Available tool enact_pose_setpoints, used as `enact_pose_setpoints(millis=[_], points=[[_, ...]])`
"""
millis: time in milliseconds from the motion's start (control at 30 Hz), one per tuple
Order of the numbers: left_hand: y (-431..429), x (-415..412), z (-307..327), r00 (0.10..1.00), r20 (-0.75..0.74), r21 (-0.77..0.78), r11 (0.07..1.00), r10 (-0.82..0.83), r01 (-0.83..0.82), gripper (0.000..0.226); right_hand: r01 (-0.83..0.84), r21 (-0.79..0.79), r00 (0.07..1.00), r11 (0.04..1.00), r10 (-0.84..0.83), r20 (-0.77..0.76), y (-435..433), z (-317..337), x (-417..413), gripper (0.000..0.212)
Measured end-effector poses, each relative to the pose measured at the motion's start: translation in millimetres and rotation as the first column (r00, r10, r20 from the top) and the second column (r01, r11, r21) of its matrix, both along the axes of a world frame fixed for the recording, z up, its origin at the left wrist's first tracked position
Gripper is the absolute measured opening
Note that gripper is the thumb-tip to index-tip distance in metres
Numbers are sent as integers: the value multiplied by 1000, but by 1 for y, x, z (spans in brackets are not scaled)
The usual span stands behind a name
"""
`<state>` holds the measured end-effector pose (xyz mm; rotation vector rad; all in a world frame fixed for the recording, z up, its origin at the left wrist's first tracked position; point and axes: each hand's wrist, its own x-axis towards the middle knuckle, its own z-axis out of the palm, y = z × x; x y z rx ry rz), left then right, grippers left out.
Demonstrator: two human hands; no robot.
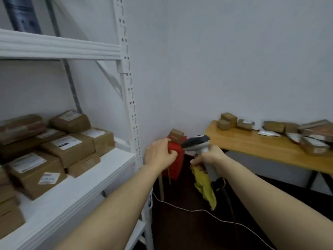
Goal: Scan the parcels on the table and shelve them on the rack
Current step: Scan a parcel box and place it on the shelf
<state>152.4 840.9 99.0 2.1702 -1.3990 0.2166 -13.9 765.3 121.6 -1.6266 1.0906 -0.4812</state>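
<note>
Left hand (pixel 159 154) is loosely curled and holds nothing. Right hand (pixel 210 159) grips the scanner (pixel 196 142) by its handle, with yellow material (pixel 205 188) pinched alongside. Unscanned parcels (pixel 281 127) lie on the counter (pixel 252 147), beyond and right of the right hand. Recommended: take one with the free left hand, turn its label up, and aim the scanner squarely.

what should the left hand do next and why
Probably reach to the wooden table for one of the parcels lying there: the left hand holds nothing and the right hand grips the scanner.
</note>
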Motion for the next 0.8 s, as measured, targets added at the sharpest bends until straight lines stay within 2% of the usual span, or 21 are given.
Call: enact_pose_setpoints(millis=[233,467,800], points=[[-148,-101,-17,977,-17,117,970,-213,214,51,297,56,955,953,-298,10,-104,-32,-124,16],[-306,-178,-43,904,-105,211,879,-414,427,54,547,86,836,833,-549,5,-230,-52,-213,14],[-509,-293,-60,790,-180,285,737,-586,612,55,746,127,660,654,-751,-1,-375,-65,-324,18]])
